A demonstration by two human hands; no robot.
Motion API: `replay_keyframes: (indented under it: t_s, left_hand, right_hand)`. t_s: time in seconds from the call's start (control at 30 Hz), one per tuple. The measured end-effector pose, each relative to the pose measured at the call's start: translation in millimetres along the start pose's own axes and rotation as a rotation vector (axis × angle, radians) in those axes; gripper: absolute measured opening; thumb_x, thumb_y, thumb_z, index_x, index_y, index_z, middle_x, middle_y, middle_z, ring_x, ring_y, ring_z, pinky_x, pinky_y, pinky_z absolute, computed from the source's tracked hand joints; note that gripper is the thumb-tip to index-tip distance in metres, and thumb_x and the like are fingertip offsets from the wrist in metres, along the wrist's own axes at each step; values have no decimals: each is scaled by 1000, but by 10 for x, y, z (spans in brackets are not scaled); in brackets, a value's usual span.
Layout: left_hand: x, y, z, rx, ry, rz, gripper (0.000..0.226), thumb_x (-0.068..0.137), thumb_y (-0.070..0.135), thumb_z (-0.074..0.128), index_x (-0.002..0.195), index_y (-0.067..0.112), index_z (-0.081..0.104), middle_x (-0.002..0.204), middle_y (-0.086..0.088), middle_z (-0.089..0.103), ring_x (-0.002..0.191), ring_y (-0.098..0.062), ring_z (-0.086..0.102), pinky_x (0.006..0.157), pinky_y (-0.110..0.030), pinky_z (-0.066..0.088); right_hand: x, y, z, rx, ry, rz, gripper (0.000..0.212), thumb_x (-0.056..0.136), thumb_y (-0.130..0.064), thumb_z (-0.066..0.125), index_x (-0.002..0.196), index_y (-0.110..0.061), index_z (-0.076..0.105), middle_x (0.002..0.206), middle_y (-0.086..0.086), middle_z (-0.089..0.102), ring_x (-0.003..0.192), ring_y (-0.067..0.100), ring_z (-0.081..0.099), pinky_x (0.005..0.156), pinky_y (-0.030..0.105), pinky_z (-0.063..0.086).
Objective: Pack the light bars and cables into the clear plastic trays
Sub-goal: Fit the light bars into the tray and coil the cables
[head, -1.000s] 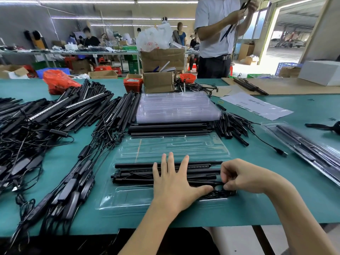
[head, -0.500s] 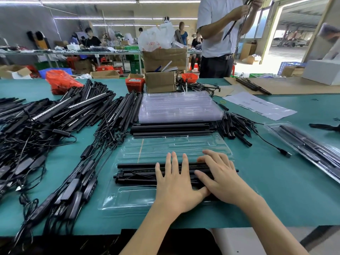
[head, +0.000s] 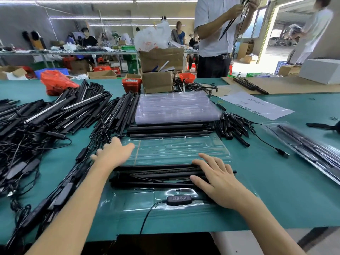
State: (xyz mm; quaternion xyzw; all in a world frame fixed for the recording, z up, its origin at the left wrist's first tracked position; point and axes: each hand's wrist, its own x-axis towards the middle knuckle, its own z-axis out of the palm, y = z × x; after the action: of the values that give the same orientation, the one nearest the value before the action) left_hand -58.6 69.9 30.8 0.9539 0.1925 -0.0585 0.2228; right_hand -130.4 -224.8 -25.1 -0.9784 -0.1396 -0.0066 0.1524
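An open clear plastic tray (head: pixel 184 150) lies in front of me, its far half bare. Several black light bars (head: pixel 156 175) fill the near half. A black button controller (head: pixel 177 198) sits in the tray's front pocket, its cable (head: pixel 147 216) trailing off the table edge. My right hand (head: pixel 217 179) rests flat on the right ends of the bars, fingers apart. My left hand (head: pixel 112 153) is at the tray's far left corner, thumb over the clear plastic, fingers spread above the loose cables, with nothing in it.
Behind the tray lie a row of light bars (head: pixel 165 129) and a stack of empty clear trays (head: pixel 176 107). Heaps of bars (head: pixel 55 115) and controller cables (head: pixel 46 190) cover the left. A cable pile (head: pixel 231 129) and a packed tray (head: pixel 312 150) are at the right.
My left hand left the bars and went up-left to the tray's far corner. My right hand slid right along the bars. The controller in the front pocket is now uncovered.
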Motion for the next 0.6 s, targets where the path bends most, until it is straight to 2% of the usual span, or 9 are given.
replay_keyframes:
  t_s: [0.07, 0.2, 0.3, 0.33, 0.4, 0.5, 0.53, 0.57, 0.6]
  left_hand:
    - [115, -57, 63, -15, -12, -43, 63, 92, 59, 42, 144, 23, 38, 149, -14, 42, 138, -38, 32, 108, -47, 23]
    - [156, -13, 162, 67, 68, -53, 61, 90, 60, 43, 136, 20, 45, 142, -15, 46, 133, -37, 33, 103, -46, 24]
    - [148, -2, 206, 1, 160, -16, 51, 91, 54, 48, 128, 19, 49, 118, -13, 53, 132, -35, 30, 103, -47, 21]
    - [148, -13, 212, -72, 182, -7, 50, 91, 51, 50, 130, 19, 49, 109, -12, 52, 132, -34, 30, 102, -46, 20]
    - [159, -61, 219, -262, 228, 4, 52, 91, 46, 54, 137, 21, 48, 106, -7, 51, 130, -33, 32, 103, -46, 21]
    - [219, -142, 220, -614, 267, 46, 51, 91, 42, 58, 136, 18, 54, 90, 5, 56, 117, -29, 43, 100, -43, 32]
    - [228, -143, 214, -726, 265, 74, 45, 91, 41, 58, 128, 16, 60, 85, 6, 58, 110, -27, 49, 96, -42, 39]
    - [238, -137, 207, -827, 270, 97, 33, 91, 39, 58, 113, 15, 65, 80, 5, 57, 99, -23, 52, 84, -39, 43]
    - [227, -119, 183, -917, 278, 108, 25, 91, 38, 56, 96, 15, 64, 76, 3, 54, 87, -20, 51, 73, -36, 41]
  right_hand:
    - [18, 25, 25, 10, 1, 4, 55, 98, -65, 26, 147, -40, 27, 162, -15, 9, 145, 6, 4, 116, 37, 12]
    - [7, 41, 30, 9, -1, 3, 55, 97, -65, 24, 147, -41, 27, 162, -15, 9, 144, 7, 4, 115, 36, 11]
    - [-34, 63, 32, 6, 3, 9, 56, 96, -66, 22, 146, -43, 27, 162, -16, 8, 144, 6, 4, 115, 36, 11]
    - [-52, 75, 31, 9, 7, 11, 57, 95, -67, 22, 146, -43, 27, 161, -17, 9, 144, 5, 4, 115, 36, 11]
    - [-70, 91, 25, 20, 15, 11, 57, 94, -67, 22, 146, -43, 28, 161, -18, 9, 143, 3, 4, 114, 35, 11]
    - [-60, 88, 15, 36, 29, 12, 58, 94, -67, 26, 146, -42, 28, 159, -18, 12, 142, 3, 5, 114, 35, 12]
    - [-54, 85, 12, 40, 33, 12, 59, 93, -68, 26, 146, -42, 28, 158, -17, 13, 142, 5, 7, 114, 35, 12]
    - [-49, 83, 11, 41, 37, 12, 60, 92, -69, 26, 146, -42, 29, 156, -17, 13, 142, 6, 8, 115, 36, 13]
    - [-45, 82, 10, 41, 39, 11, 61, 92, -70, 26, 146, -42, 28, 155, -17, 13, 141, 7, 9, 115, 36, 14]
